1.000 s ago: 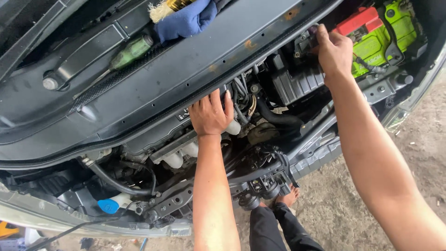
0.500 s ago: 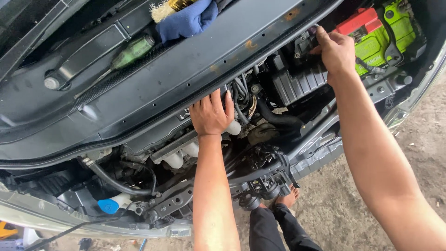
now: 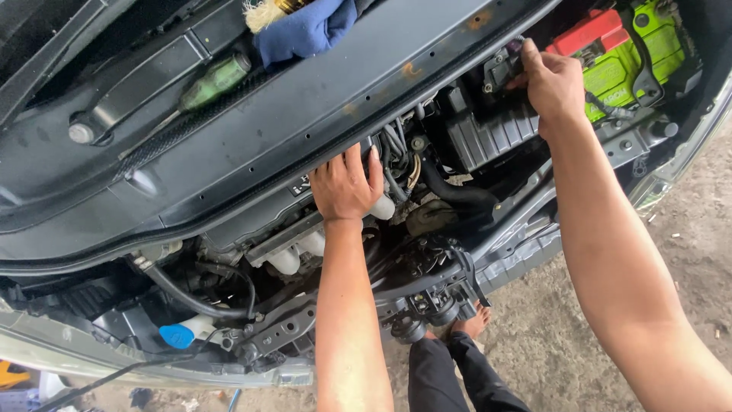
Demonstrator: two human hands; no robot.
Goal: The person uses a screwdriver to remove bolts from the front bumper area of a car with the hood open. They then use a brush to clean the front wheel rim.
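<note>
We see the left hand (image 3: 345,185) reaching under the black cowl panel (image 3: 252,145) at the engine bay's rear edge, fingers curled together over the engine top, likely for bracing. The right hand (image 3: 555,84) pinches a black connector (image 3: 499,67) beside the green battery (image 3: 621,61) near the bay's corner.

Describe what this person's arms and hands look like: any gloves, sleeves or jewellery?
Both forearms are bare, with no sleeves in view. The left hand and right hand wear no gloves, and no rings, watch or bands show on the wrists or fingers.
</note>
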